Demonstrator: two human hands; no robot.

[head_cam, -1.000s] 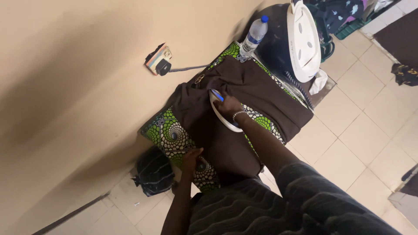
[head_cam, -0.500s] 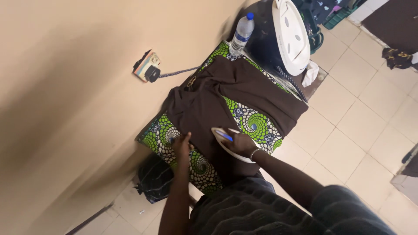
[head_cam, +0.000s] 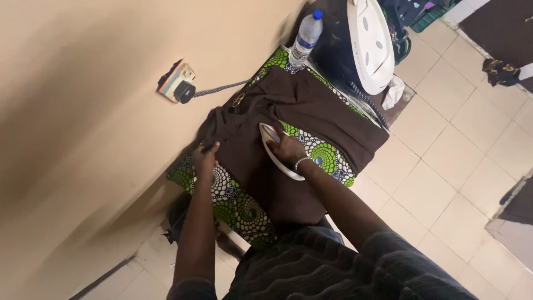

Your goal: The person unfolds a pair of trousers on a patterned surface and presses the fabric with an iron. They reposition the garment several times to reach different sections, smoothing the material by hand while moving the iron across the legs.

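A dark brown garment (head_cam: 311, 114) lies spread over a table covered with green, white and black patterned cloth (head_cam: 233, 203). My right hand (head_cam: 286, 149) grips the handle of a white and blue clothes iron (head_cam: 272, 145), which rests flat on the brown fabric near the middle. My left hand (head_cam: 205, 160) presses on the garment's left edge by the wall, holding the fabric down. A braided cord (head_cam: 219, 89) runs from the table's far end to a black plug in a wall socket (head_cam: 176, 84).
A clear plastic water bottle with a blue cap (head_cam: 305, 36) stands at the table's far end. Beside it are a dark round container with a white lid (head_cam: 369, 41) and a white cloth (head_cam: 393, 91). A dark bag (head_cam: 176, 219) lies on the tiled floor under the table.
My right hand has pushed the iron away from me, up the garment toward the far end. My left hand has slid further up the left edge toward the wall.
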